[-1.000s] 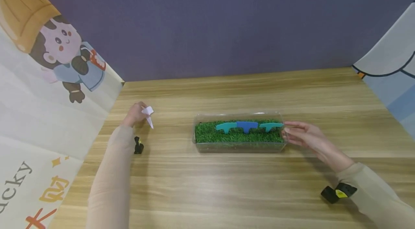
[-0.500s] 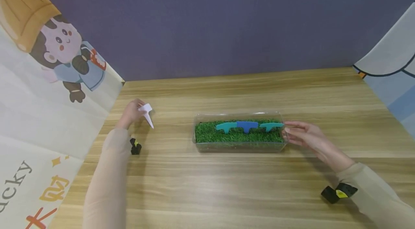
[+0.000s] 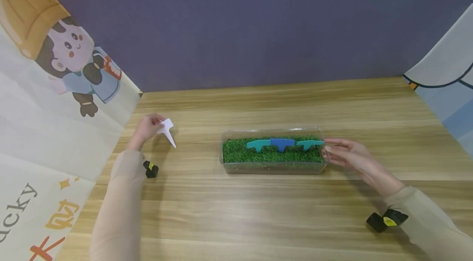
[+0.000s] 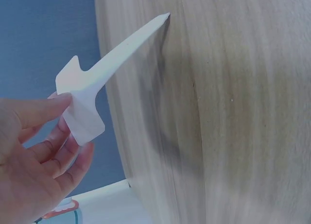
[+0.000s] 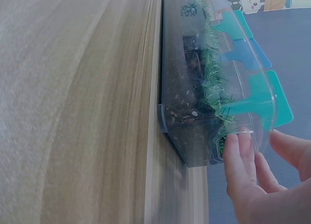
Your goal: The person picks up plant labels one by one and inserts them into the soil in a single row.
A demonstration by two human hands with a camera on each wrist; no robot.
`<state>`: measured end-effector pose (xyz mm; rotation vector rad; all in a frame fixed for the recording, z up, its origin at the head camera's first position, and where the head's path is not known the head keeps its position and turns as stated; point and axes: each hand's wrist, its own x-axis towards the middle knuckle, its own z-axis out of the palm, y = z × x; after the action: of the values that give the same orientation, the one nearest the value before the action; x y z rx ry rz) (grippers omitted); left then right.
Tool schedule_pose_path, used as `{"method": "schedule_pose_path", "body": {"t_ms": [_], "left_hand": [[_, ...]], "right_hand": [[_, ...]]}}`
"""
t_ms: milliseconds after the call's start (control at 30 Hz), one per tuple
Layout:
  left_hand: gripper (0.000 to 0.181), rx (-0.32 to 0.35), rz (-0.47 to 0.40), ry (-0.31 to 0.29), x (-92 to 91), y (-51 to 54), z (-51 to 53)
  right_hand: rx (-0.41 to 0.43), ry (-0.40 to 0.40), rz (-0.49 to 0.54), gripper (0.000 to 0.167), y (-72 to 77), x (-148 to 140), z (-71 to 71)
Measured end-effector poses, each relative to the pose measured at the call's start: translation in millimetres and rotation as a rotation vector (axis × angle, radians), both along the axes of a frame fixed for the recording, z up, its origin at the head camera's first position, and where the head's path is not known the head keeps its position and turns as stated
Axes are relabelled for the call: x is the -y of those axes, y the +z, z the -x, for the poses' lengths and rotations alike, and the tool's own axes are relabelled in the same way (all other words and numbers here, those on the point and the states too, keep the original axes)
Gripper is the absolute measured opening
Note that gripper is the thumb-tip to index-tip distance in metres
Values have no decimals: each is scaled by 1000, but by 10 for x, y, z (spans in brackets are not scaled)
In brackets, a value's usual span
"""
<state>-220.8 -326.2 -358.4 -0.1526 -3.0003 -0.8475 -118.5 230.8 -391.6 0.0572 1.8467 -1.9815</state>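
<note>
A white T-shaped plant label (image 4: 87,93) is pinched at its head between thumb and fingers of my left hand (image 3: 148,127). Its pointed stem angles down toward the tabletop, with the tip near or on the wood; contact is uncertain. At right, my right hand (image 3: 349,156) touches the end of a clear plastic planter box (image 3: 273,168), fingers nearly straight. Green artificial grass (image 3: 236,154) fills the box. A teal label (image 3: 258,144), a blue label (image 3: 282,143) and a second teal label (image 5: 272,97) stand upright in a row in the grass.
The box rests on a wood-grain table (image 3: 236,220). A dark blue wall (image 3: 258,27) rises behind it, and a printed cartoon sheet (image 3: 33,129) borders the left side. Black-and-yellow wrist devices (image 3: 386,220) are worn at both wrists.
My left hand has shifted slightly left and turned the white label, so more of its face shows. The right hand and box stay put.
</note>
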Motion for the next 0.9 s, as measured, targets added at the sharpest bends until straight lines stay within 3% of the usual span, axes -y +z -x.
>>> {"method": "schedule_pose_path", "body": {"t_ms": [400,900], "left_hand": [[21,-28,-32,-20,-15,52,-80],[21,-52,-71,-82,-349,173,-158]], "right_hand": [[-8,3,-6,57,-30,-28,3],[6,-3,28,49,-42,-58,24]]}}
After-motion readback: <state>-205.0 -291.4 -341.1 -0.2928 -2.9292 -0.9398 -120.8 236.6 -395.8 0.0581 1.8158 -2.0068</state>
